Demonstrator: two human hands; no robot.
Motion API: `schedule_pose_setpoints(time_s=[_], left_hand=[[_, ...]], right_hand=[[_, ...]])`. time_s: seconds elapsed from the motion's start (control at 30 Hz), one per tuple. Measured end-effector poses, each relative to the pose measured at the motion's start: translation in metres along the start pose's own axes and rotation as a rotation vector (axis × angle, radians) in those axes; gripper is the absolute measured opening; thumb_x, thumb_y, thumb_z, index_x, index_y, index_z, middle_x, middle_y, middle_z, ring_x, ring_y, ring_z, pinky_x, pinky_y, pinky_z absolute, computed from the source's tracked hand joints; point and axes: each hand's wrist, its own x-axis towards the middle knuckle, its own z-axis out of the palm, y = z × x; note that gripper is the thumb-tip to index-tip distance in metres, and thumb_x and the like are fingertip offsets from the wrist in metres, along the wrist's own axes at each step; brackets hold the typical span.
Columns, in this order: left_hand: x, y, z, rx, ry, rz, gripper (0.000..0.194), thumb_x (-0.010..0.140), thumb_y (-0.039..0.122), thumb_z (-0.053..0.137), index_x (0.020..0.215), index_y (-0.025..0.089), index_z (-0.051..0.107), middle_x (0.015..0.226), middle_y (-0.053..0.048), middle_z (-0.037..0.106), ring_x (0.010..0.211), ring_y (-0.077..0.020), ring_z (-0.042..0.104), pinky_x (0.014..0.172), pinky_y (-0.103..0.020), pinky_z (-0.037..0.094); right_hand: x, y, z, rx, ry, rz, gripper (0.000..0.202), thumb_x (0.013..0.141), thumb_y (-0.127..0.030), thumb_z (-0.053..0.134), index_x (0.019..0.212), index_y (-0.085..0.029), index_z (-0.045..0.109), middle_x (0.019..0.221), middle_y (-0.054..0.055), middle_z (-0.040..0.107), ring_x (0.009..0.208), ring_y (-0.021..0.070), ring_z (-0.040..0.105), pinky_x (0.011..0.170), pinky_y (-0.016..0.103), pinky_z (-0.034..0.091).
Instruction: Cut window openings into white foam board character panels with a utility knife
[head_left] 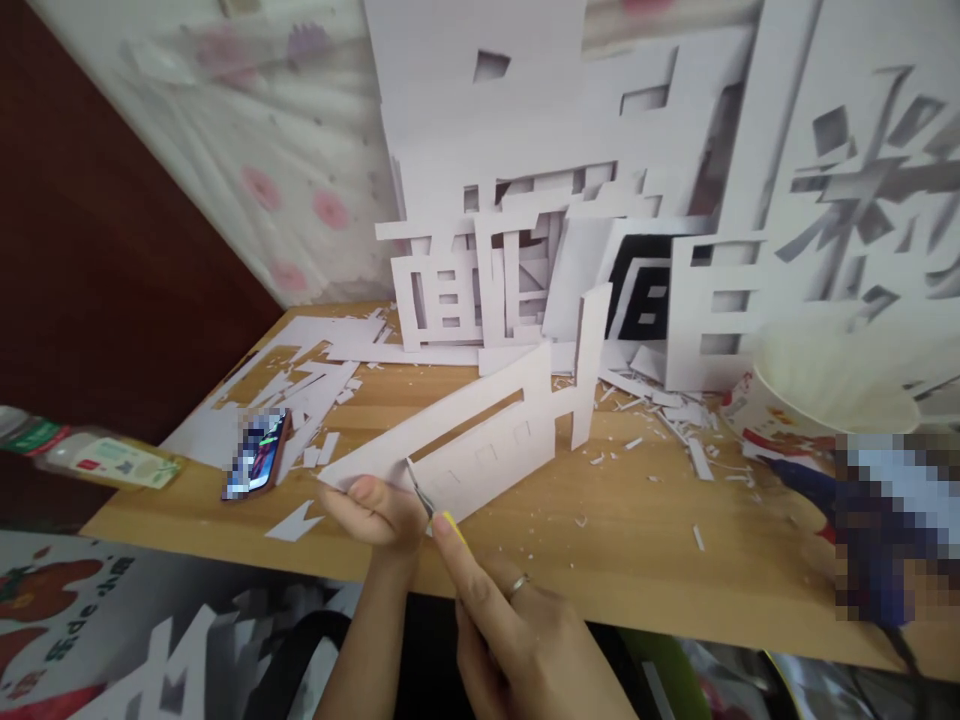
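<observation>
A white foam board cutout (499,475), shaped like part of a Chinese character, stands tilted over the table with a long slot cut through it. My left hand (375,512) grips its lower left end, thumb on top. Small rectangles are marked or scored on its face. In my right hand (517,630), closed in a pen-like hold, is a yellow craft knife (453,530). The forefinger lies along the knife, and the blade touches the board at the slot's left end. Most of the handle is hidden by my fingers.
A phone (259,455) and a plastic bottle (112,457) lie on the left of the wooden table (630,545). White cutouts (442,290) lean at the back among scraps. To the right are a paper bucket (817,385) and a blue glue gun (870,530), partly blurred out.
</observation>
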Motion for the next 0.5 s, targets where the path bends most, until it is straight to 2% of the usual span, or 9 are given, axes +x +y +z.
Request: schedule_pose_setpoints(time_s=[0.03, 0.2, 0.33, 0.43, 0.5], left_hand=[[0.0, 0.002, 0.001, 0.0, 0.042, 0.028, 0.056, 0.094, 0.063, 0.043, 0.123, 0.017, 0.05, 0.107, -0.014, 0.063, 0.094, -0.0267, 0.066, 0.074, -0.04, 0.057], [0.001, 0.013, 0.007, -0.019, 0.07, 0.039, 0.052, 0.097, 0.06, 0.039, 0.124, 0.019, 0.053, 0.112, -0.014, 0.065, 0.106, -0.0284, 0.067, 0.077, -0.039, 0.06], [-0.001, 0.016, 0.009, -0.012, 0.101, 0.007, 0.054, 0.096, 0.063, 0.041, 0.117, 0.015, 0.054, 0.109, -0.015, 0.065, 0.103, -0.0298, 0.067, 0.075, -0.039, 0.06], [-0.004, 0.013, 0.011, 0.05, 0.154, -0.007, 0.06, 0.096, 0.066, 0.038, 0.119, 0.013, 0.051, 0.105, -0.015, 0.065, 0.107, -0.0313, 0.066, 0.074, -0.039, 0.06], [-0.005, 0.011, 0.01, 0.058, 0.185, -0.004, 0.061, 0.097, 0.065, 0.037, 0.125, 0.012, 0.048, 0.111, -0.017, 0.063, 0.117, -0.0336, 0.061, 0.078, -0.04, 0.06]], right_hand=[[-0.001, 0.0, -0.002, -0.026, -0.017, 0.003, 0.084, 0.088, -0.009, 0.039, 0.163, -0.023, 0.004, 0.091, 0.008, 0.073, 0.054, 0.016, 0.063, 0.049, 0.025, 0.054], [-0.002, 0.004, -0.01, 0.043, -0.023, 0.012, 0.084, 0.086, -0.008, 0.042, 0.162, -0.02, 0.01, 0.08, 0.004, 0.07, 0.047, 0.0125, 0.056, 0.045, 0.02, 0.047], [-0.005, 0.005, -0.01, 0.119, 0.003, 0.052, 0.081, 0.088, -0.008, 0.044, 0.162, -0.026, 0.015, 0.072, 0.001, 0.068, 0.05, 0.0124, 0.058, 0.054, 0.019, 0.052], [-0.008, 0.005, -0.005, 0.192, 0.049, 0.088, 0.076, 0.091, -0.014, 0.046, 0.161, -0.031, 0.022, 0.081, 0.003, 0.072, 0.057, 0.0149, 0.063, 0.059, 0.023, 0.057], [-0.01, 0.005, -0.004, 0.248, 0.063, 0.099, 0.075, 0.092, -0.018, 0.046, 0.16, -0.034, 0.021, 0.084, 0.003, 0.072, 0.061, 0.0163, 0.064, 0.062, 0.025, 0.059]])
